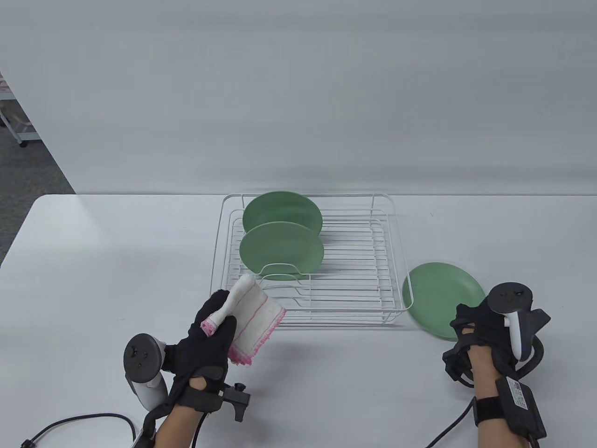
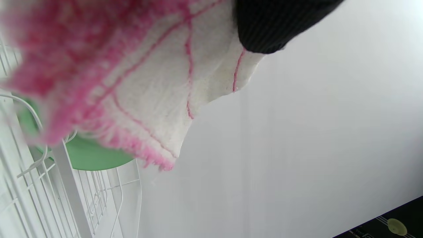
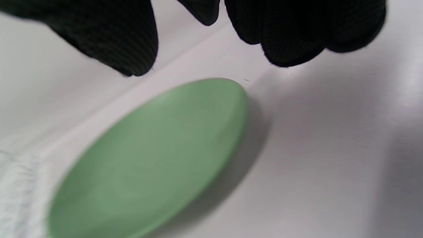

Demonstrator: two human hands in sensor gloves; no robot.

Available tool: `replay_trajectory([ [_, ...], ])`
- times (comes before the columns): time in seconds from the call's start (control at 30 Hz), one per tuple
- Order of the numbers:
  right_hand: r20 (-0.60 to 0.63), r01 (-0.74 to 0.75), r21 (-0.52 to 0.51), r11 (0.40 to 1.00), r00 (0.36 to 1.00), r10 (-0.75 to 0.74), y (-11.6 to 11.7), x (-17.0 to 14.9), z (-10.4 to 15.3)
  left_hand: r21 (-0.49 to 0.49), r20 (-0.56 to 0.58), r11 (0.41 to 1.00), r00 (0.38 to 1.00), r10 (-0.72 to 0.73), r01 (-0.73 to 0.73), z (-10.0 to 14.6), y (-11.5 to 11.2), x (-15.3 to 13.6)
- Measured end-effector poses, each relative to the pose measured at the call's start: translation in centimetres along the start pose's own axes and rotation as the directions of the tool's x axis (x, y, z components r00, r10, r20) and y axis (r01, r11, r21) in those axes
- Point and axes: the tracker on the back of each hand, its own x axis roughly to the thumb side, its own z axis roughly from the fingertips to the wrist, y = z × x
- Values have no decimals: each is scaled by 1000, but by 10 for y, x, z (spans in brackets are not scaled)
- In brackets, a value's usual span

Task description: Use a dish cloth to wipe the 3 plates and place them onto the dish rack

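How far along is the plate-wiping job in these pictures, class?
Done: two green plates stand upright in the white dish rack. In hand: the left hand holds the dish cloth; the right hand is at the third plate, which lies flat on the table. Left: wiping and racking it.

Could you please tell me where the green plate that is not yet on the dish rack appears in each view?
Table view: plate lies flat at right, beside the dish rack, by the right hand.
Left wrist view: not in it.
Right wrist view: plate at lower left, under the fingertips.
Shared landmark: the white table.
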Motion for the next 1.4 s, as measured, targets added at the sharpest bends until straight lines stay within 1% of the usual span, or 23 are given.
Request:
replay_trajectory([
  [0.03, -35, -12, 10, 1000, 999, 13, 5, -2, -5, 0, -3, 1000, 1000, 1, -1, 0, 0, 0],
  [0.17, -147, -25, -19, 1000, 989, 22, 22, -8, -19, -3, -14, 1000, 1000, 2, -2, 0, 0, 0],
  [0.27, -171, 21, -22, 1000, 985, -24, 35, -10, -23, -2, -27, 1000, 1000, -8, 8, -2, 1, -2],
  [0.3, -162, 36, -65, 997, 986, -46, 36, -10, -22, -2, -30, 1000, 1000, -10, 10, -2, 1, -3],
  [0.37, -170, 60, -81, 995, 983, -74, 35, -11, -23, 4, -36, 1000, 999, -11, 11, -2, 2, -5],
  [0.5, -185, 261, -104, 960, 943, -277, 26, -20, -23, 13, -42, 1000, 999, -1, 2, -3, 4, -5],
  [0.57, -190, 417, -91, 904, 884, -427, 19, -24, -24, 15, -42, 1000, 999, -2, 3, -3, 4, -5],
  [0.6, -191, 468, -76, 880, 860, -474, 16, -24, -24, 16, -42, 1000, 999, -2, 3, -3, 4, -5],
  [0.67, -165, 502, -45, 864, 849, -502, 5, -21, -22, 18, -44, 1000, 999, 2, -1, -3, 4, -5],
  [0.73, -108, 493, -47, 869, 862, -495, -9, -15, -18, 19, -44, 1000, 999, 4, -3, -2, 4, -5],
  [0.8, -32, 444, -76, 893, 894, -447, -27, -7, -13, 20, -45, 1000, 999, 2, -1, -2, 4, -5],
  [0.9, 111, 379, -192, 905, 925, -364, -61, 7, 4, 28, -42, 1000, 999, -2, 3, -2, 5, -5],
  [0.93, 174, 366, -268, 891, 928, -329, -79, 13, 16, 29, -38, 1000, 999, -8, 9, -2, 5, -5],
  [0.97, 203, 376, -307, 874, 923, -326, -89, 16, 23, 31, -33, 999, 999, -15, 16, -2, 5, -5],
  [1.03, 275, 440, -340, 831, 892, -359, -108, 20, 37, 38, -18, 999, 999, -32, 32, -1, 4, -4],
  [1.1, 386, 558, -301, 773, 813, -436, -124, 25, 58, 40, 2, 997, 998, -60, 60, 0, 2, -2],
  [1.13, 424, 596, -266, 758, 778, -463, -127, 27, 64, 39, 9, 997, 998, -69, 69, 0, 1, -1],
  [1.2, 506, 667, -117, 736, 678, -534, -123, 36, 85, 41, 37, 993, 993, -108, 107, 2, -2, 2],
  [1.23, 517, 675, -72, 734, 655, -551, -120, 38, 91, 42, 56, 991, 990, -131, 128, 3, -4, 4],
  [1.27, 522, 686, 41, 726, 605, -602, -107, 43, 103, 48, 82, 986, 983, -163, 160, 5, -7, 7],
  [1.3, 522, 687, 83, 722, 587, -619, -101, 45, 107, 50, 100, 982, 978, -185, 181, 6, -9, 9],
  [1.37, 499, 662, 261, 703, 531, -685, -70, 53, 124, 51, 162, 969, 956, -246, 241, 10, -16, 15],
  [1.4, 490, 648, 310, 696, 519, -701, -59, 57, 129, 52, 188, 963, 944, -270, 265, 12, -19, 17],
])
